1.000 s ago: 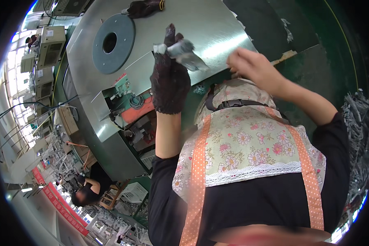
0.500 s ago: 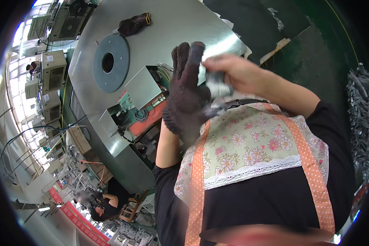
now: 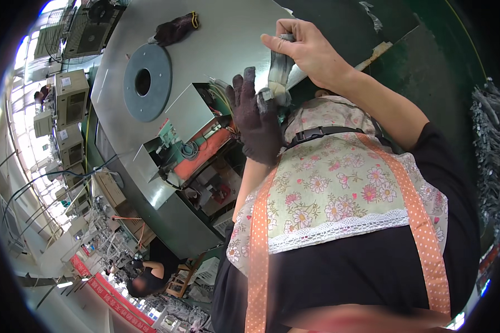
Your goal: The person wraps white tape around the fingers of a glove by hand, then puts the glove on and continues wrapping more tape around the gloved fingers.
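Note:
My left hand (image 3: 255, 119) wears a dark brown knitted glove, its fingers stretched up and apart. Grey-white material (image 3: 265, 99) sits around the tip of its thumb. My right hand (image 3: 305, 47) is bare, with thumb and fingers pinched on the upper end of a grey, whitish tape-like strip (image 3: 279, 69). The strip hangs down from that pinch to beside the gloved thumb; whether it joins the material there I cannot tell. A second dark glove (image 3: 175, 29) with a yellow-edged cuff lies on the metal table (image 3: 228, 28) beyond my hands.
A grey disc with a central hole (image 3: 147, 105) lies on the table. Nearer stands an open metal housing (image 3: 189, 114) with cables and a red-orange base. Another person (image 3: 150, 277) sits at the lower left. Silvery strands (image 3: 489, 144) hang at the far right.
My right hand has moved up and away from the glove, and the strip now shows at greater length below it. My gloved hand has turned and sits slightly lower, fingers more spread.

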The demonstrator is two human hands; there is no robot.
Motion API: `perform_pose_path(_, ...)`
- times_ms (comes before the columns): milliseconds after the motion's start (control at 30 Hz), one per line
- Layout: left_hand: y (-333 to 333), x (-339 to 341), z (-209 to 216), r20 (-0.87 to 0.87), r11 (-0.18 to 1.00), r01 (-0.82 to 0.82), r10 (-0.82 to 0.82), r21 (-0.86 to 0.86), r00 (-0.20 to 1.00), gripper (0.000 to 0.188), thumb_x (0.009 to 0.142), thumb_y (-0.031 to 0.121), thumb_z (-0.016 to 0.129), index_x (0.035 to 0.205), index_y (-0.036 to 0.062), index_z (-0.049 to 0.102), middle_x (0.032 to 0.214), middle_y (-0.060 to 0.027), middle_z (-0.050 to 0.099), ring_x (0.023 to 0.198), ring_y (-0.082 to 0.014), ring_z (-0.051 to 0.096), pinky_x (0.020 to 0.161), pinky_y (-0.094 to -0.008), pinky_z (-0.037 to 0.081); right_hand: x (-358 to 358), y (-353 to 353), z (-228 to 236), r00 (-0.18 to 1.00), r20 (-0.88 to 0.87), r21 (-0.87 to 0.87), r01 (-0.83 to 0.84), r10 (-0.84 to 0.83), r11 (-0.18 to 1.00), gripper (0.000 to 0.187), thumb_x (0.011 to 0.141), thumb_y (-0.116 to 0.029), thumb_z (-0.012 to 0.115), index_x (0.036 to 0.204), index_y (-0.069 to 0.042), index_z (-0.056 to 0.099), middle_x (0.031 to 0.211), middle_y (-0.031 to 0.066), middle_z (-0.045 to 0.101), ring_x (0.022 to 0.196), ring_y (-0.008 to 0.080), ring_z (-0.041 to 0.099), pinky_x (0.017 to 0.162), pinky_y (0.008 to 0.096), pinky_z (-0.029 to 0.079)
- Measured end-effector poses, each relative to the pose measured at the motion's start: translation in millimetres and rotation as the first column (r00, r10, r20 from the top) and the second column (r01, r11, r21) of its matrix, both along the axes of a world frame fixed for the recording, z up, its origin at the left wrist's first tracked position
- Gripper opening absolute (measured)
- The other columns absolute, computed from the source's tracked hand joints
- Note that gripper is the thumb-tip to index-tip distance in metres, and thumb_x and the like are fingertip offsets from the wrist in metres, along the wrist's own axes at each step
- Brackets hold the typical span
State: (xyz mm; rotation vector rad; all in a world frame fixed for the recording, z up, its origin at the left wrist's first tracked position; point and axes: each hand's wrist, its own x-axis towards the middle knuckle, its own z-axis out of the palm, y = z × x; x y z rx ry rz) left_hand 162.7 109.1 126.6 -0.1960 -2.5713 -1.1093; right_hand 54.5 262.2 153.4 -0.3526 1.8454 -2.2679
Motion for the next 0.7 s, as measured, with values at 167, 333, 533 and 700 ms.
perform_pose_path(167,-0.9,0.1,-5.6,-0.012,0.964,-0.015,0.012,-0.264,1.000,0.041,0.100,0.027,0.041,0.126,-0.0012,0.055,0.130,-0.0175,0.056,0.129,-0.0337,0.044,0.113,-0.0439,0.024,25.4,6.4,33.6,0.989,-0.147,0.371,0.034,0.023,0.928,0.032,0.090,-0.023,0.067,0.074,-0.004,0.047,0.057,0.0007,0.042,0.055,0.0083,0.046,0.049,0.0317,0.035)
perform_pose_path(333,-4.3,-15.7,-11.6,-0.015,0.989,-0.048,0.046,-0.141,0.999,0.043,0.097,0.038,0.047,0.118,0.0041,0.063,0.116,-0.0185,0.065,0.110,-0.0375,0.057,0.107,-0.0468,0.031,54.0,4.9,45.8,0.673,-0.727,0.369,0.219,0.134,0.903,0.022,0.082,-0.018,0.068,0.080,-0.005,0.050,0.068,0.0064,0.056,0.061,0.0189,0.061,0.052,0.0332,0.047)
perform_pose_path(533,-15.0,-36.1,33.0,0.211,-0.181,-0.327,-0.468,0.928,0.858,0.037,0.097,0.023,0.054,0.127,0.0010,0.053,0.108,-0.0115,0.064,0.094,-0.0235,0.060,0.085,-0.0338,0.049,79.5,6.8,16.1,0.201,-0.848,0.523,0.174,0.490,0.834,0.014,0.062,-0.012,0.061,0.066,-0.010,0.047,0.066,0.0020,0.049,0.068,0.0163,0.061,0.059,0.0275,0.052)
perform_pose_path(700,-40.6,-60.6,1.4,0.301,-0.135,-0.412,-0.488,0.901,0.819,0.038,0.098,0.023,0.051,0.127,-0.0015,0.052,0.109,-0.0137,0.062,0.100,-0.0259,0.058,0.091,-0.0359,0.047,64.4,1.8,-22.3,0.034,-0.793,0.586,0.320,0.609,0.745,0.013,0.068,-0.014,0.061,0.064,-0.008,0.049,0.066,0.0031,0.051,0.069,0.0194,0.061,0.074,0.0297,0.053)
